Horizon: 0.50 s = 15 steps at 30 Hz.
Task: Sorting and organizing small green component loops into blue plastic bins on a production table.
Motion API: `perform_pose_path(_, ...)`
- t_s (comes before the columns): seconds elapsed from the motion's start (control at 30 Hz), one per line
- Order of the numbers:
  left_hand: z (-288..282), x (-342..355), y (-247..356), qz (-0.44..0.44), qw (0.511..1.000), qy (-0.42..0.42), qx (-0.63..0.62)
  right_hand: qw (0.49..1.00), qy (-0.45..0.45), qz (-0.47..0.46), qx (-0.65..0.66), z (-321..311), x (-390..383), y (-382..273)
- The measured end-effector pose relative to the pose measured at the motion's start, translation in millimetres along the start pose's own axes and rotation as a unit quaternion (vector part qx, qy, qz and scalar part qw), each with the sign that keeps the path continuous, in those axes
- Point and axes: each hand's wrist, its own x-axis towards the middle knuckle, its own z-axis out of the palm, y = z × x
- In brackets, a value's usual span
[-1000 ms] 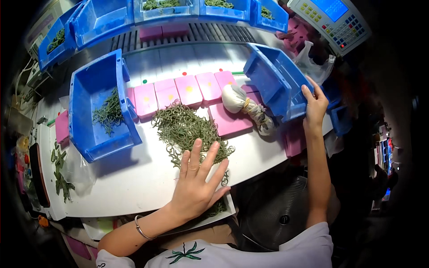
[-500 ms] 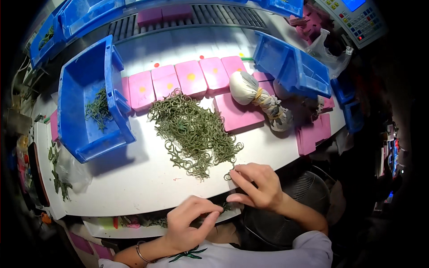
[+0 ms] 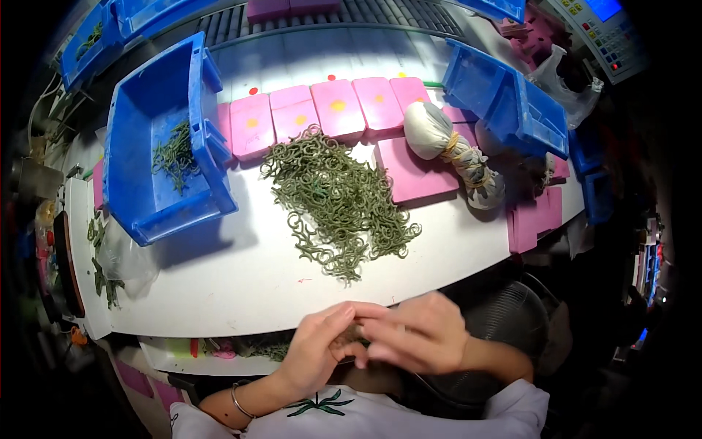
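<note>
My left hand (image 3: 322,341) and my right hand (image 3: 424,335) meet just in front of the table's near edge. The fingers of the left are curled in, its fingertips touching those of the right. The right hand's fingers are bunched together and somewhat blurred. Whatever lies between them is hidden. Beyond the hands, a loose heap of small dark-green curved pieces (image 3: 340,197), shaped like hooks or open rings, is spread on the white table (image 3: 219,293).
A blue bin (image 3: 164,233) with some green pieces (image 3: 175,155) stands left. Pink blocks (image 3: 252,128) line the heap's far side. To the right are a tied whitish cloth bundle (image 3: 431,132) and another blue bin (image 3: 504,102). Below the edge is a tray (image 3: 172,355).
My right hand has left the curved piece's spot at the table edge and come over to my left hand. That piece no longer shows there. The view has shifted slightly.
</note>
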Motion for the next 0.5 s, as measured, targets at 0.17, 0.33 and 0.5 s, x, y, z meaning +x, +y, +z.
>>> perform_pose_path(0.17, -10, -8, 8, 0.037, 0.998, 0.027, -0.048, 0.983, 0.064, 0.171, -0.036, 25, 19, 19)
perform_pose_path(0.33, -9, -11, 7, 0.042, 0.997, 0.055, -0.021, 0.971, 0.051, 0.231, -0.025, 42, 23, 18)
perform_pose_path(0.5, -11, -13, 13, 0.054, 0.997, 0.057, -0.004, 0.931, 0.089, 0.33, 0.124, 35, 21, 12)
